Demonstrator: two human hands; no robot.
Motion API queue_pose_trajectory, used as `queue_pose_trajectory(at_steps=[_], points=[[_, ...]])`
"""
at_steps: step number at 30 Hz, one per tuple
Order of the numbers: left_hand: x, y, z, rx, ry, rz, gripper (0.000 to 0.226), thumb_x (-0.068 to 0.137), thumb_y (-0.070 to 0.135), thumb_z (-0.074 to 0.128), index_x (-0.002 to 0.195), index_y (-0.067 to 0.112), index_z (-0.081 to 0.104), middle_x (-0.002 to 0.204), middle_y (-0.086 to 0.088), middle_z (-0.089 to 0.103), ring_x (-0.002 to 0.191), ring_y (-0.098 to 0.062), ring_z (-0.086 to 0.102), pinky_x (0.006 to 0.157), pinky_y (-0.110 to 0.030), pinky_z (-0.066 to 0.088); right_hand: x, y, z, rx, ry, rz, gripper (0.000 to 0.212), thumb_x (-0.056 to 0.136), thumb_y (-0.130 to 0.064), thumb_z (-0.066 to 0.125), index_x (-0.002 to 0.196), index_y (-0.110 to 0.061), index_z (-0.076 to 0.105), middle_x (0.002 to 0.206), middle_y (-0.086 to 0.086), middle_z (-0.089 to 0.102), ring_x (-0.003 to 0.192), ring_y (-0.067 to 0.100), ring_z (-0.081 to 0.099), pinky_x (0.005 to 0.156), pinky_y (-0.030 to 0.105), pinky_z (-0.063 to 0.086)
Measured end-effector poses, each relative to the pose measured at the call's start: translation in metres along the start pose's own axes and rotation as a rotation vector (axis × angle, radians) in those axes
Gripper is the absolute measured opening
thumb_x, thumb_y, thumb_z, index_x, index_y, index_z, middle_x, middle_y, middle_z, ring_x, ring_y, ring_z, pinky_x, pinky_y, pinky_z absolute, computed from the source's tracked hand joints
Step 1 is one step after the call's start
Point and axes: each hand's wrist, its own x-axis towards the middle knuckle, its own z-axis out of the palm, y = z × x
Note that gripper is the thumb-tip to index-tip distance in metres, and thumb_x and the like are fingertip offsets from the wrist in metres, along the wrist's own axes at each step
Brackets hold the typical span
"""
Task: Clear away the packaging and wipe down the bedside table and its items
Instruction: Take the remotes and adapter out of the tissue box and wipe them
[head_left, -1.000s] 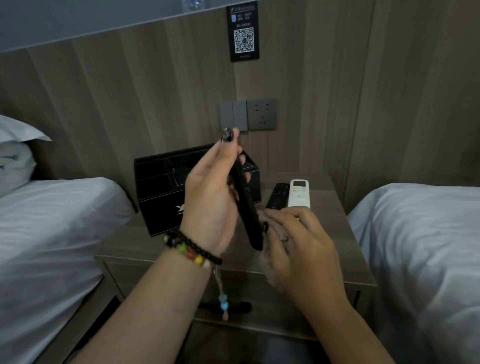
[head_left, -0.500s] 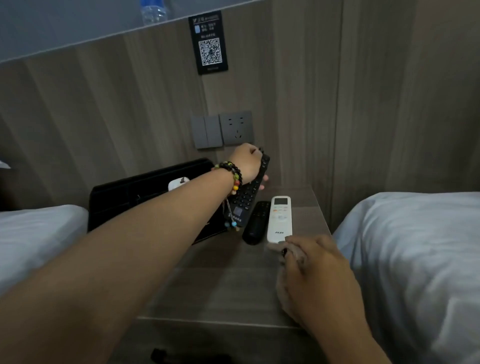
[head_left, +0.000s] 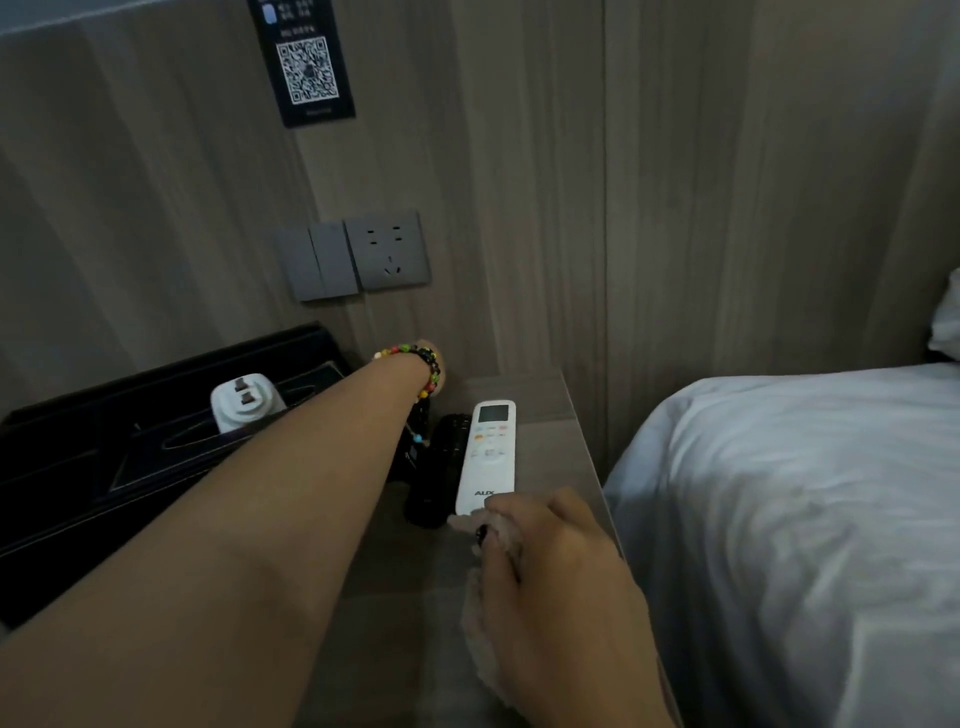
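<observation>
My left arm stretches across the wooden bedside table (head_left: 550, 441) to its back edge. My left hand (head_left: 430, 345) bends down past a beaded bracelet and is almost wholly hidden; its fingers do not show. Just below the wrist a black remote (head_left: 415, 452) stands steeply beside a second black remote (head_left: 441, 467) that lies flat. A white AUX air-conditioner remote (head_left: 488, 457) lies to their right. My right hand (head_left: 550, 566) grips a pale fluffy cloth (head_left: 480, 654) at the near end of the white remote.
A black organiser tray (head_left: 62, 467) holding a white plug adapter (head_left: 244, 410) fills the table's left side. A white bed (head_left: 779, 519) borders the table on the right. Grey switches and a socket (head_left: 387, 249) and a QR sign (head_left: 306, 62) are on the wooden wall.
My left hand carried the black remote from in front of me to the table's back and lowered it beside the other black remote. My right hand with the cloth stayed by the white remote.
</observation>
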Motion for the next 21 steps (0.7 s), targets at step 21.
queue_pose_trajectory(at_steps=[21], points=[[-0.158, -0.172, -0.017, -0.362, 0.494, 0.092, 0.073, 0.083, 0.036, 0.066, 0.144, 0.018, 0.029, 0.14, -0.008, 0.033, 0.132, -0.027, 0.033, 0.106, -0.038, 0.035, -0.01, 0.001, 0.018, -0.056, 0.138, -0.155, 0.026, 0.087, -0.021, 0.055, 0.109, -0.027, 0.067, 0.095, -0.006, 0.055, 0.081, 0.018, 0.055, 0.071, 0.032, 0.049]])
